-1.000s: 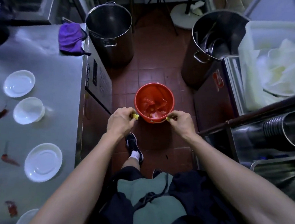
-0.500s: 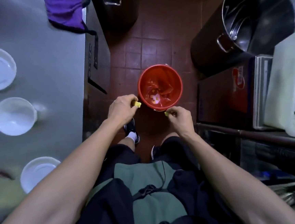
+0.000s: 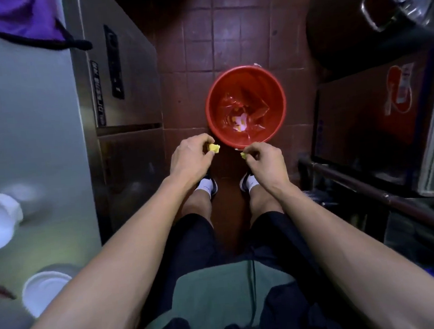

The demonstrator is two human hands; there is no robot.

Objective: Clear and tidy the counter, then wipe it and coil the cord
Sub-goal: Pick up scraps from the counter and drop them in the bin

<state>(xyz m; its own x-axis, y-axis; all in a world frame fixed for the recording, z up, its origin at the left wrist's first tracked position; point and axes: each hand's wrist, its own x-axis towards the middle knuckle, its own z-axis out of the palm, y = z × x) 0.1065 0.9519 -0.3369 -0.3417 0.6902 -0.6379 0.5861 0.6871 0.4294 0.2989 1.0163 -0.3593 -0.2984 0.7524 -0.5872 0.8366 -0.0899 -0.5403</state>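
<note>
Bench (image 3: 24, 134) at left carries white bowls (image 3: 47, 288) and a purple cloth (image 3: 22, 21), nearer the frame edge than before as the view has tilted down. Left hand (image 3: 190, 157) grip pinches a yellow scrap (image 3: 214, 147); right hand (image 3: 265, 157) grip pinches a smaller scrap (image 3: 243, 155), both just short of the red bin (image 3: 246, 106) on the floor.

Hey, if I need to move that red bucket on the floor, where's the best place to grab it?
Probably the near rim of the red bucket, reached from above. It stands upright and open on the tiled floor, its near edge just beyond both hands; no handle shows. A pinch grip over the rim should work.
</note>
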